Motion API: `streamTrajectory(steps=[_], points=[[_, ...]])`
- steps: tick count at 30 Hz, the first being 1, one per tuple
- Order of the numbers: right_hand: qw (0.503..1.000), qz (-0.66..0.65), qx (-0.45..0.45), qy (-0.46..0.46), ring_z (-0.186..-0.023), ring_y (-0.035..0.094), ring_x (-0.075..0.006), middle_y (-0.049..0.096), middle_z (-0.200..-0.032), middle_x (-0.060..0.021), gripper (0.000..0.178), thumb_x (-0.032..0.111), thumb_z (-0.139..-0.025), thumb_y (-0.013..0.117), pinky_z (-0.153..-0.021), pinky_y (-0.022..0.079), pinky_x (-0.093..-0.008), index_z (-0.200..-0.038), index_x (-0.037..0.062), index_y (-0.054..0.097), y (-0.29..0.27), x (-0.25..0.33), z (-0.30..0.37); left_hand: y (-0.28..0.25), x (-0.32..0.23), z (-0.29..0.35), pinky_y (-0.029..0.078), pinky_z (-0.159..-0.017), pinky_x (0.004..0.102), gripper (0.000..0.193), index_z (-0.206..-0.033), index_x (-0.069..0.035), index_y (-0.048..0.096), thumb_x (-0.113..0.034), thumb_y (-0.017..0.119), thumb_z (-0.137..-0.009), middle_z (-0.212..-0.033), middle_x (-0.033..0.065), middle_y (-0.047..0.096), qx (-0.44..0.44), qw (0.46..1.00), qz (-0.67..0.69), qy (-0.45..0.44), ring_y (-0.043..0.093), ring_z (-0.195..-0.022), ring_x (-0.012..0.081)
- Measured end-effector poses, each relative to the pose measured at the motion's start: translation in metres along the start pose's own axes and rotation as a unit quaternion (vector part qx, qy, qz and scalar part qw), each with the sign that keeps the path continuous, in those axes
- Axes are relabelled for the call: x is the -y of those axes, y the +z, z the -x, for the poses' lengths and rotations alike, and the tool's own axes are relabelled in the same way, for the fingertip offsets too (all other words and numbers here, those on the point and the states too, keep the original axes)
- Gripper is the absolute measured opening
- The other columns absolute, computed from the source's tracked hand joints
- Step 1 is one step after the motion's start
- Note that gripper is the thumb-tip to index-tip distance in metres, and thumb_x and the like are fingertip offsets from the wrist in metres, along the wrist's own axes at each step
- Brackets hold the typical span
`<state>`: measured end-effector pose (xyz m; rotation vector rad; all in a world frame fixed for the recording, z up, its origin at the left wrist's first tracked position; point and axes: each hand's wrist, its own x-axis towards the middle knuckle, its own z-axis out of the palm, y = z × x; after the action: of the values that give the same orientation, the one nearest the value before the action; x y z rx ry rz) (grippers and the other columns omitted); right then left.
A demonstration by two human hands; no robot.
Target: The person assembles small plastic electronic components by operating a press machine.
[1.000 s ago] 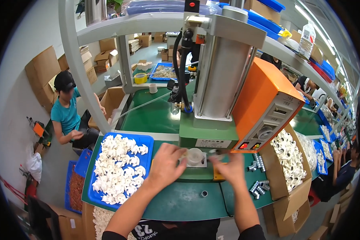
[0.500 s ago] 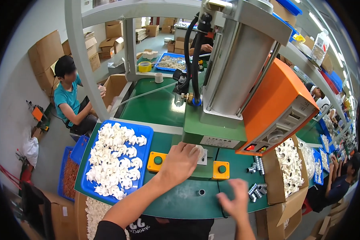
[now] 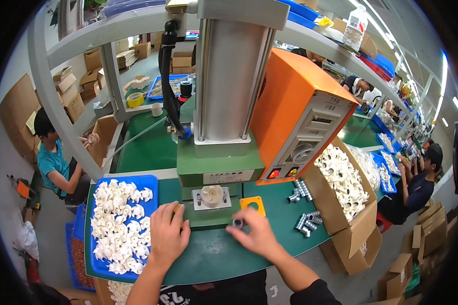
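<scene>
My left hand (image 3: 169, 235) lies with its fingers stretched out over the button box at the left of the press, where only a sliver of yellow shows. It holds nothing that I can see. Between the fingers of my right hand (image 3: 258, 235) is a short metal sleeve (image 3: 237, 222), low above the green bench. A white plastic part (image 3: 212, 194) sits on the metal fixture plate (image 3: 199, 204) under the green press head (image 3: 219, 165). Beside my right hand is the other yellow button box (image 3: 254, 204), its button partly hidden.
A blue tray (image 3: 154, 190) of white bladed parts stands at the left. Several metal sleeves (image 3: 305, 223) lie at the right by a cardboard box (image 3: 336, 223) of assembled parts. An orange control box (image 3: 295, 112) flanks the press. Co-workers sit at both sides.
My left hand has left the fixture and moved onto the left button box. The white part now sits on the plate. My right hand has picked up the sleeve from the bench. The view has shifted right.
</scene>
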<state>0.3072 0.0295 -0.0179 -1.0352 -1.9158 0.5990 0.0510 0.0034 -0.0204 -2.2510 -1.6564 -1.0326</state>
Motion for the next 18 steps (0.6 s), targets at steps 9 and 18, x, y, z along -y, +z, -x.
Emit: streamTrajectory(steps=[9,18], points=[[0.982,0.185,-0.038,0.006,-0.08,0.072,-0.0185,0.075,-0.1,-0.0148,0.037,0.018,-0.082,0.085,-0.075,0.058,-0.0334,-0.11,-0.0024,0.072,0.029,-0.017,-0.095,0.01,0.005,0.008,0.049,-0.093,0.0476,0.034,-0.111,0.003,0.07,-0.004,0.074,-0.078,-0.111,0.0158,0.067,-0.041,0.998,0.028,-0.035,0.061,-0.105,0.0362],[0.995,-0.017,-0.015,0.101,-0.077,0.068,-0.0215,0.073,-0.092,-0.0137,0.03,0.018,-0.082,0.085,-0.072,0.055,-0.0331,-0.102,-0.0017,0.073,0.014,0.019,-0.071,0.009,0.009,0.011,0.049,-0.088,0.0459,0.024,-0.102,0.002,0.073,-0.003,0.073,-0.078,-0.101,0.0124,0.07,-0.072,0.996,-0.005,-0.053,0.062,-0.101,0.0348]])
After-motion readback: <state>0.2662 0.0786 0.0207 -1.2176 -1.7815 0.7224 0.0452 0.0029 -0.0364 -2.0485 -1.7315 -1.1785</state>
